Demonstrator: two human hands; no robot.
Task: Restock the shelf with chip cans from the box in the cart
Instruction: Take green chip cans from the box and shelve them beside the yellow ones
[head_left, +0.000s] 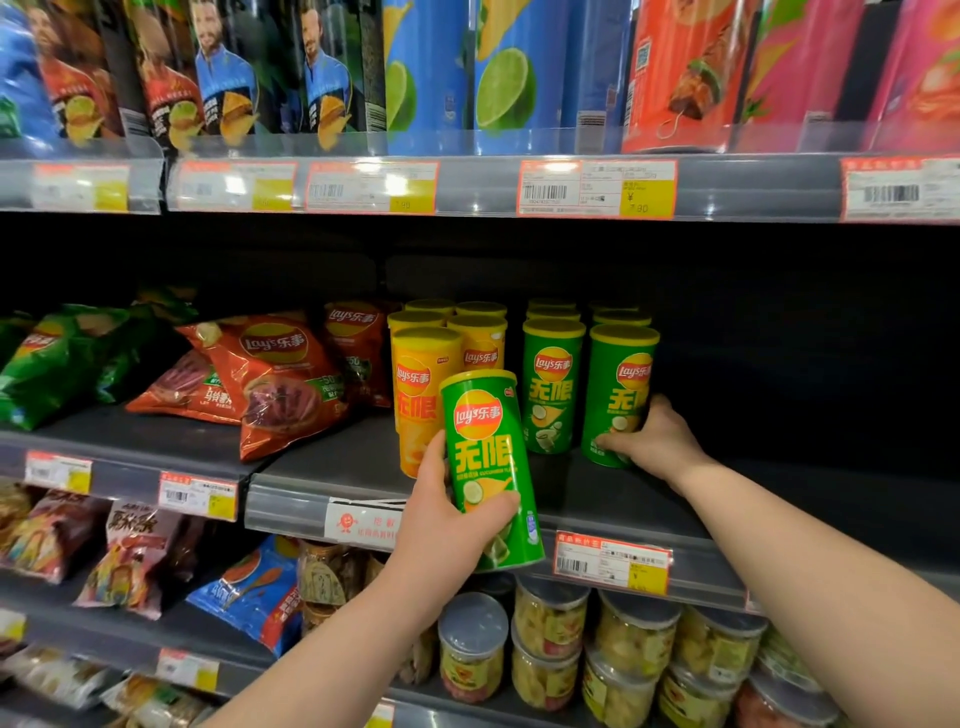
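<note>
My left hand (444, 512) grips a green chip can (488, 457) with a yellow lid, held tilted in front of the middle shelf (322, 467). My right hand (652, 439) wraps around the base of another green chip can (618, 384) that stands upright at the right end of the row on that shelf. A third green can (551, 384) stands just left of it, with more green cans behind. Yellow chip cans (421, 384) stand in rows to the left of the held can. The cart and box are out of view.
Red and green chip bags (270, 374) lie on the middle shelf's left part. To the right of the green cans the shelf is dark and bare. Tall cans fill the upper shelf (467, 187). Clear snack jars (550, 639) and bags sit on the shelf below.
</note>
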